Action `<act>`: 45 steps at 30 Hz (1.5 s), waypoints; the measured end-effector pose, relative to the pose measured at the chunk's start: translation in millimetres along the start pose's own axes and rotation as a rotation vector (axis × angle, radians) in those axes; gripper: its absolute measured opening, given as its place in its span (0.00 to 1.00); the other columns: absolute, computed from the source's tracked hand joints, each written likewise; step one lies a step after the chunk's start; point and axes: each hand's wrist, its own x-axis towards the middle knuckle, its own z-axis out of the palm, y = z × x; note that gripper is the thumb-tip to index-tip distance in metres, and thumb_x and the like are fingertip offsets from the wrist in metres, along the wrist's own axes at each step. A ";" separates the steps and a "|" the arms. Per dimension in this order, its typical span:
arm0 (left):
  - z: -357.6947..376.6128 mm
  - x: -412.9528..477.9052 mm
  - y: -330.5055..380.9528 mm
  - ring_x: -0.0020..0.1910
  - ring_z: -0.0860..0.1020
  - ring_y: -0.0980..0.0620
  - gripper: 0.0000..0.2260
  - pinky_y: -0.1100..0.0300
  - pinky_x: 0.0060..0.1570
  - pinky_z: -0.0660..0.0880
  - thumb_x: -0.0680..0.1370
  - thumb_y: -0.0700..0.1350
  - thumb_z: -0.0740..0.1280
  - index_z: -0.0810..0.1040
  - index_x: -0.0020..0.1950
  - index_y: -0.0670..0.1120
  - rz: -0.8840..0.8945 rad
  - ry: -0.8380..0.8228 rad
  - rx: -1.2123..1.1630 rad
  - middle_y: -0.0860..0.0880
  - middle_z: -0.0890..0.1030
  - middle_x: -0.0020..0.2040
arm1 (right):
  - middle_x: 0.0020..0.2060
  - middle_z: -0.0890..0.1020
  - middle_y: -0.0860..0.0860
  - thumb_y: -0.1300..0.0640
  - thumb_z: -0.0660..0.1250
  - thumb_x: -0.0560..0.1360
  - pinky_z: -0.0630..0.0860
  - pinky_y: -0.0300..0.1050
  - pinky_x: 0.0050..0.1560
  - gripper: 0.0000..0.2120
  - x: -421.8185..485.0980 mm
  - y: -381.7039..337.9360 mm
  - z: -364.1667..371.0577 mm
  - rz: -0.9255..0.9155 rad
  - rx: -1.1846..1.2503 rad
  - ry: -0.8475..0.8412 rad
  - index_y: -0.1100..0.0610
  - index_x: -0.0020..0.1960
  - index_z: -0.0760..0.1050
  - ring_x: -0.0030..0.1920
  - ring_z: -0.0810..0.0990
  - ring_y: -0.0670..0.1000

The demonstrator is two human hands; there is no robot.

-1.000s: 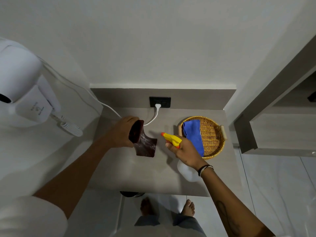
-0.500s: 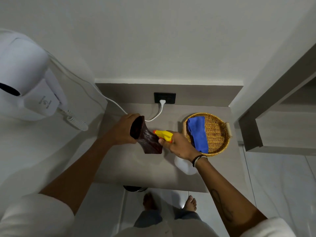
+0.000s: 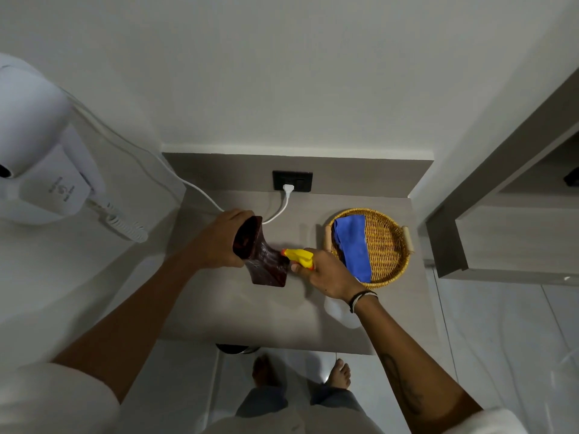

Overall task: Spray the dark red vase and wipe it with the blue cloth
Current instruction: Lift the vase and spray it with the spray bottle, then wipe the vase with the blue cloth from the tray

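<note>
The dark red vase (image 3: pixel 264 261) stands tilted on the grey counter (image 3: pixel 238 314), its mouth leaning left. My left hand (image 3: pixel 219 241) grips its neck from the left. My right hand (image 3: pixel 327 274) holds a spray bottle with a yellow nozzle (image 3: pixel 299 256); the nozzle tip almost touches the vase's right side. The bottle's pale body (image 3: pixel 340 311) shows below my wrist. A folded blue cloth (image 3: pixel 352 245) lies in the wicker basket (image 3: pixel 393 245) to the right.
A white cord (image 3: pixel 275 214) runs behind the vase to a black wall socket (image 3: pixel 292 180). A white wall-mounted hair dryer (image 3: pixel 37 158) hangs at the left. A wooden shelf unit (image 3: pixel 501 230) stands right of the counter. My bare feet are on the tiled floor below.
My right hand has brought the spray bottle leftward until the nozzle sits close against the vase. My left hand keeps the vase tilted in about the same place.
</note>
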 end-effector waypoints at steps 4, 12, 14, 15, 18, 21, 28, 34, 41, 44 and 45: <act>-1.7 0.6 3.7 0.72 0.71 0.46 0.49 0.57 0.66 0.69 0.62 0.49 0.85 0.67 0.80 0.46 0.005 0.007 -0.010 0.46 0.73 0.74 | 0.48 0.85 0.47 0.48 0.67 0.85 0.81 0.43 0.50 0.18 -4.9 11.2 -2.0 0.002 0.001 0.032 0.53 0.72 0.77 0.47 0.83 0.44; -2.3 3.0 2.7 0.73 0.72 0.43 0.50 0.53 0.71 0.68 0.61 0.49 0.85 0.68 0.80 0.44 0.038 -0.006 0.037 0.45 0.74 0.74 | 0.55 0.84 0.54 0.52 0.66 0.83 0.76 0.48 0.53 0.16 -29.1 44.2 -58.9 0.126 0.237 0.457 0.54 0.69 0.77 0.53 0.82 0.55; -2.7 6.3 6.7 0.70 0.75 0.43 0.48 0.51 0.70 0.70 0.60 0.50 0.84 0.70 0.78 0.43 0.111 -0.006 0.109 0.44 0.76 0.71 | 0.55 0.83 0.50 0.51 0.66 0.86 0.80 0.46 0.55 0.18 -28.5 58.7 -87.3 0.112 0.225 0.571 0.51 0.75 0.74 0.52 0.82 0.48; -2.7 8.4 9.3 0.69 0.76 0.42 0.47 0.50 0.69 0.71 0.60 0.50 0.85 0.72 0.77 0.43 0.163 -0.002 0.165 0.44 0.78 0.70 | 0.53 0.83 0.51 0.51 0.66 0.86 0.81 0.49 0.55 0.17 -26.1 66.8 -99.9 0.117 0.214 0.619 0.52 0.73 0.74 0.50 0.82 0.48; -3.6 13.1 19.9 0.73 0.75 0.40 0.47 0.43 0.74 0.71 0.63 0.53 0.85 0.71 0.78 0.43 0.322 -0.013 0.381 0.42 0.76 0.74 | 0.53 0.83 0.53 0.52 0.69 0.84 0.82 0.51 0.54 0.17 -16.7 89.5 -121.1 0.173 0.205 0.723 0.58 0.70 0.75 0.51 0.83 0.56; -3.5 16.7 26.3 0.86 0.55 0.41 0.47 0.42 0.81 0.62 0.72 0.54 0.80 0.59 0.86 0.52 0.356 -0.093 0.564 0.45 0.57 0.87 | 0.57 0.82 0.49 0.53 0.70 0.83 0.74 0.34 0.53 0.20 -8.5 102.5 -121.2 0.195 0.198 0.772 0.59 0.72 0.75 0.56 0.80 0.51; -1.2 16.4 15.3 0.83 0.29 0.44 0.61 0.40 0.84 0.53 0.74 0.45 0.78 0.28 0.83 0.62 0.316 -0.164 0.639 0.47 0.23 0.83 | 0.67 0.83 0.55 0.53 0.69 0.84 0.79 0.48 0.66 0.24 -10.6 113.3 -92.8 0.221 0.298 0.840 0.59 0.77 0.72 0.64 0.81 0.52; 9.1 11.7 15.8 0.87 0.43 0.45 0.61 0.47 0.85 0.47 0.70 0.81 0.61 0.36 0.87 0.49 0.130 -0.129 0.299 0.48 0.36 0.87 | 0.66 0.84 0.46 0.51 0.72 0.81 0.79 0.45 0.66 0.26 -15.6 119.5 -83.0 0.256 0.343 0.921 0.54 0.77 0.72 0.61 0.82 0.40; 9.1 21.3 22.1 0.78 0.68 0.44 0.50 0.53 0.75 0.65 0.71 0.63 0.77 0.59 0.85 0.42 0.165 -0.004 0.199 0.45 0.65 0.83 | 0.69 0.81 0.52 0.38 0.72 0.78 0.81 0.62 0.68 0.32 -46.8 114.0 -30.8 0.498 0.309 1.098 0.51 0.76 0.69 0.69 0.80 0.56; 12.0 23.6 17.3 0.76 0.69 0.46 0.49 0.56 0.73 0.63 0.69 0.61 0.78 0.62 0.84 0.43 0.215 0.018 0.192 0.46 0.68 0.80 | 0.58 0.82 0.51 0.31 0.59 0.81 0.84 0.60 0.57 0.24 -63.6 100.1 15.1 0.479 0.121 1.047 0.49 0.64 0.74 0.59 0.81 0.52; 14.0 24.0 16.2 0.76 0.69 0.46 0.49 0.55 0.73 0.62 0.69 0.61 0.78 0.62 0.84 0.43 0.222 0.034 0.188 0.46 0.68 0.80 | 0.57 0.83 0.50 0.34 0.59 0.83 0.85 0.58 0.56 0.21 -63.1 97.5 24.1 0.417 0.030 0.963 0.49 0.63 0.75 0.58 0.81 0.52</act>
